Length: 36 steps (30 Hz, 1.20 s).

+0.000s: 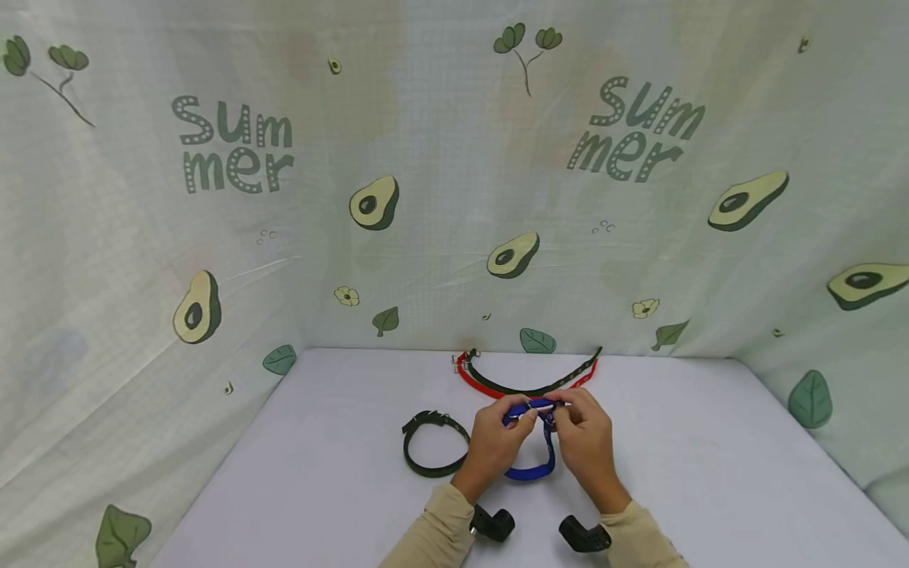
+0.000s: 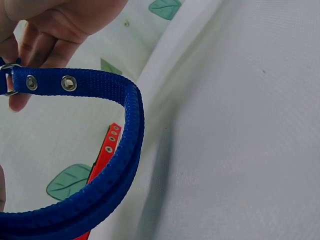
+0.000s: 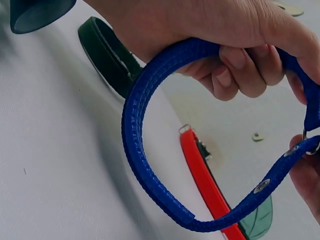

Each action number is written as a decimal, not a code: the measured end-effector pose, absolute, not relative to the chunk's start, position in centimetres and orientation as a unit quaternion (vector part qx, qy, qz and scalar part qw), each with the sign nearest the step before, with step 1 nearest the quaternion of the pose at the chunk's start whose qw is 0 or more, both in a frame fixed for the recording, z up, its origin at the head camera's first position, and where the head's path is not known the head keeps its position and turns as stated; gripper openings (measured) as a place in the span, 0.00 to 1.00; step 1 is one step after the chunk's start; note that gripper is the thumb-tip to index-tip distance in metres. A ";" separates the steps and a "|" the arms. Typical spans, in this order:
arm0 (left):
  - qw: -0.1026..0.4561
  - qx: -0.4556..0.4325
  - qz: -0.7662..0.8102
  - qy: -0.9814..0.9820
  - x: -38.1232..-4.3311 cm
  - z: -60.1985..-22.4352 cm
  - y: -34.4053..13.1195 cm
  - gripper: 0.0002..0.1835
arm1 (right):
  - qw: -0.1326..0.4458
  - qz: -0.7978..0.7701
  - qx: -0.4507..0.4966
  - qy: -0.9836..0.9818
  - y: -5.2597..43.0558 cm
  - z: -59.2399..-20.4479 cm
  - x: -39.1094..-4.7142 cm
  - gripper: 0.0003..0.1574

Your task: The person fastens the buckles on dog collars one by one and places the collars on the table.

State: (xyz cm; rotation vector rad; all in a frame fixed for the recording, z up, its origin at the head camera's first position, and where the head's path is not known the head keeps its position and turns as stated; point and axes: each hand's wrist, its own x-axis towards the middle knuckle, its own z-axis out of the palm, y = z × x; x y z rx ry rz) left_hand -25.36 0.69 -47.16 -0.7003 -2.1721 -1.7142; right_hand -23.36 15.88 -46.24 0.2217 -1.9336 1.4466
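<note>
The left grip [image 1: 497, 434] and right grip [image 1: 585, 438] both pinch the blue collar [image 1: 529, 474], its loop lying between them, in what looks like fastening, so the next move likely calls for steadying the metal ring [image 2: 11, 65] while guiding the eyeleted strap [image 2: 50, 81].

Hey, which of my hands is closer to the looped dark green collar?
Your left. In the head view, the left hand is just right of the dark green collar; the right hand is farther right, beyond the left.

"Summer" twice on the backdrop [image 1: 440, 126]
</note>
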 end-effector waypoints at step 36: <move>0.038 -0.226 -0.690 -0.686 -25.6 -47.3 0.6 0.12 | 0.235 0.591 0.138 -0.760 15.1 -46.7 -22.3 0.16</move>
